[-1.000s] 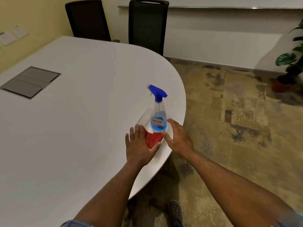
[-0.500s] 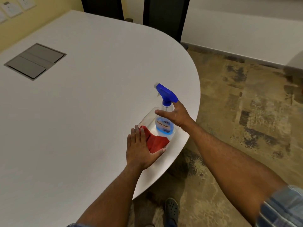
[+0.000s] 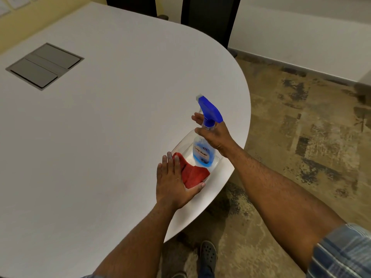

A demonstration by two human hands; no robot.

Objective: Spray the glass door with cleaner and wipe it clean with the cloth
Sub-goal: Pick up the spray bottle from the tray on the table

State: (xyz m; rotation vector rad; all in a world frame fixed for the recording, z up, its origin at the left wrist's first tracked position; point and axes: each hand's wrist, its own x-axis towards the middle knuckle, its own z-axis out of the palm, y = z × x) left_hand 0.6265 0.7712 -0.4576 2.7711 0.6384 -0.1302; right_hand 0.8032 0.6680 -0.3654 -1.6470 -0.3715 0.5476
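Near the rounded edge of the white table (image 3: 100,137), a clear plastic tray (image 3: 181,144) holds two things – a spray bottle (image 3: 202,151) with pale blue liquid and a red cloth (image 3: 193,174). That bottle stands upright in the far half of the tray, its blue trigger head (image 3: 210,111) rising above the rim and its nozzle pointing away toward the table's far side. The right hand (image 3: 214,135) wraps the neck just under the trigger head, fingers curled round the front and the thumb on the near side, so it is closed on the bottle. The left hand (image 3: 174,185) lies flat with fingers together, palm down on the near left part of the tray, covering part of the cloth while the thumb reaches along the cloth's near edge; it presses rather than grips. A grey hatch (image 3: 45,66) is set flush into the tabletop well off to the left. Beyond the table's edge lies mottled brown floor (image 3: 301,137), and below it a dark shoe (image 3: 208,255) shows – with a checked sleeve (image 3: 341,253) at the lower right. No glass door is in view.
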